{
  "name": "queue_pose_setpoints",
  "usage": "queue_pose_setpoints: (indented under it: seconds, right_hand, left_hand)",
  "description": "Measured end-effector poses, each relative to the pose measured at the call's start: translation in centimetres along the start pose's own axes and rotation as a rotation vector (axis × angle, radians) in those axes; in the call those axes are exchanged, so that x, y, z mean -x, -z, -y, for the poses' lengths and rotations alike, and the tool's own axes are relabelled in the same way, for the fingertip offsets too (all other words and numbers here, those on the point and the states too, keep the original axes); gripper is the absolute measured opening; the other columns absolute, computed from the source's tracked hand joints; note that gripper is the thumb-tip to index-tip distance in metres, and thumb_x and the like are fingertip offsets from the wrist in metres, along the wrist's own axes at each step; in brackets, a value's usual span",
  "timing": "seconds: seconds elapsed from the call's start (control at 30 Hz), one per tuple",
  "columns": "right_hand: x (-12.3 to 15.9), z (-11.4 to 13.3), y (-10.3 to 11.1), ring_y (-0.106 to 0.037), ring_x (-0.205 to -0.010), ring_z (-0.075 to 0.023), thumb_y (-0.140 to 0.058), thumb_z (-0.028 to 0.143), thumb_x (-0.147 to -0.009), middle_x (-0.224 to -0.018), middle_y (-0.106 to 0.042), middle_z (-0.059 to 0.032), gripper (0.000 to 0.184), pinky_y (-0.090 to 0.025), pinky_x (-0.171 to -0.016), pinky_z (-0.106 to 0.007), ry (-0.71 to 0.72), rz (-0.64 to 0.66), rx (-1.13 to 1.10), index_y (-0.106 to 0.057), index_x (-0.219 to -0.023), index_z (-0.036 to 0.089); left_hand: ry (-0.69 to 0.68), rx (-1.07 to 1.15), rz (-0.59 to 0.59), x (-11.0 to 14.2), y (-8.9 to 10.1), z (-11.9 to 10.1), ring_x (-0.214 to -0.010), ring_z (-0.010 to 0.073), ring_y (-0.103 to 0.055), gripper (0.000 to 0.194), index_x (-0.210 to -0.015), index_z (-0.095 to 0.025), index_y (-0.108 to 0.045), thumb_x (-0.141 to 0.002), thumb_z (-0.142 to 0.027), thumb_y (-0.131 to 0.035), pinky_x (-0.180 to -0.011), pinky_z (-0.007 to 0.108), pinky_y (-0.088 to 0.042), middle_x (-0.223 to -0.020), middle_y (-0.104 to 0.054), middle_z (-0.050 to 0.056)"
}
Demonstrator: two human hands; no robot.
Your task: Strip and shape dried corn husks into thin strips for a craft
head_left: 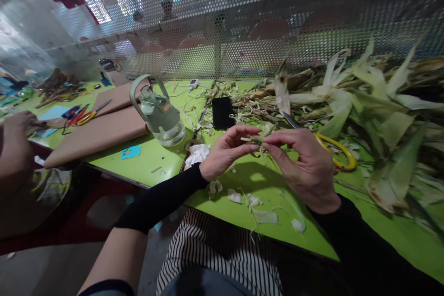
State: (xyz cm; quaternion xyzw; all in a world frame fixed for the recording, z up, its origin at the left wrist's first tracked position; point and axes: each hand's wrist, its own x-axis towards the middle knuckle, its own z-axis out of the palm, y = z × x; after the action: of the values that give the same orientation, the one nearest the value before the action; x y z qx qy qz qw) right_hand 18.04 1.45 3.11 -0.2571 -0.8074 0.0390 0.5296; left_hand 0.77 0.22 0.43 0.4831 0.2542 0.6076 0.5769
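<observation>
Above the green table, my left hand [231, 149] and my right hand [304, 161] meet fingertip to fingertip. Between them is a small bundle of pale green corn husk strips [257, 140]. My left thumb and fingers pinch one end of it, and my right thumb and forefinger pinch the other. How the strips are joined is too small to make out. Beside my right hand lies a pair of yellow-handled scissors [342, 153], its blades partly hidden behind the hand. A black phone [222, 113] rests just beyond my left hand.
Heaped corn husks [350, 97] cover the table's right side. Husk scraps [265, 216] lie near the front edge. Left of me stand a pale green water bottle [164, 120] and a brown padded case [104, 136]. A co-worker's arm [15, 148] reaches in at far left; a perforated screen [222, 23] rises behind.
</observation>
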Motion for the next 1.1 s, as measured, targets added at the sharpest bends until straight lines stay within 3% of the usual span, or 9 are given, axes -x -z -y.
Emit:
queue_pose_setpoints:
  seconds: [0.27, 0.43, 0.7, 0.93, 1.1]
  right_hand:
    - [-0.2, 0.0, 0.1, -0.070, -0.090, -0.0250, -0.068, 0.024, -0.091, -0.093, -0.074, -0.0037, 0.004, -0.055, -0.081, -0.042, -0.170, 0.057, -0.063, -0.070, -0.092, 0.027]
    - [-0.2, -0.1, 0.2, -0.068, -0.082, -0.0226, -0.067, 0.027, -0.092, -0.089, -0.072, -0.0033, 0.002, -0.055, -0.076, -0.040, -0.228, 0.109, -0.091, -0.069, -0.091, 0.027]
    - [-0.6, 0.1, 0.6, -0.069, -0.078, -0.0220, -0.064, 0.024, -0.092, -0.087, -0.072, -0.0037, 0.006, -0.056, -0.072, -0.038, -0.210, 0.182, -0.113, -0.070, -0.092, 0.025]
    - [-0.8, -0.3, 0.9, -0.073, -0.092, -0.0268, -0.069, 0.019, -0.088, -0.098, -0.077, -0.0049, 0.013, -0.057, -0.083, -0.043, -0.049, 0.189, -0.076, -0.073, -0.095, 0.028]
    - [-0.5, -0.6, 0.7, -0.070, -0.080, -0.0223, -0.069, 0.026, -0.090, -0.088, -0.076, -0.0021, 0.007, -0.054, -0.076, -0.039, -0.154, 0.209, -0.140, -0.071, -0.084, 0.028]
  left_hand:
    - [0.049, -0.078, -0.002, -0.1, 0.2, 0.2, -0.071, 0.0092, -0.064, 0.042, -0.103, -0.018, -0.068, -0.074, -0.045, -0.083, -0.068, 0.024, -0.052, -0.081, -0.070, 0.000]
    - [0.055, -0.139, -0.008, 0.0, 0.3, 0.2, -0.072, 0.0098, -0.066, 0.049, -0.102, -0.017, -0.064, -0.072, -0.051, -0.083, -0.069, 0.025, -0.054, -0.084, -0.070, 0.001]
    - [0.021, -0.154, 0.016, 0.3, 0.1, -0.1, -0.078, 0.0104, -0.069, 0.047, -0.096, -0.018, -0.059, -0.073, -0.052, -0.083, -0.067, 0.023, -0.057, -0.091, -0.069, 0.001]
    - [0.069, -0.134, 0.027, 0.1, 0.7, -0.6, -0.077, 0.0105, -0.070, 0.044, -0.095, -0.016, -0.060, -0.074, -0.047, -0.083, -0.072, 0.025, -0.058, -0.086, -0.068, 0.000]
    - [0.053, -0.223, 0.111, -0.1, 1.1, -1.0, -0.080, 0.0110, -0.070, 0.042, -0.094, -0.014, -0.063, -0.077, -0.047, -0.081, -0.074, 0.025, -0.057, -0.089, -0.069, 0.002]
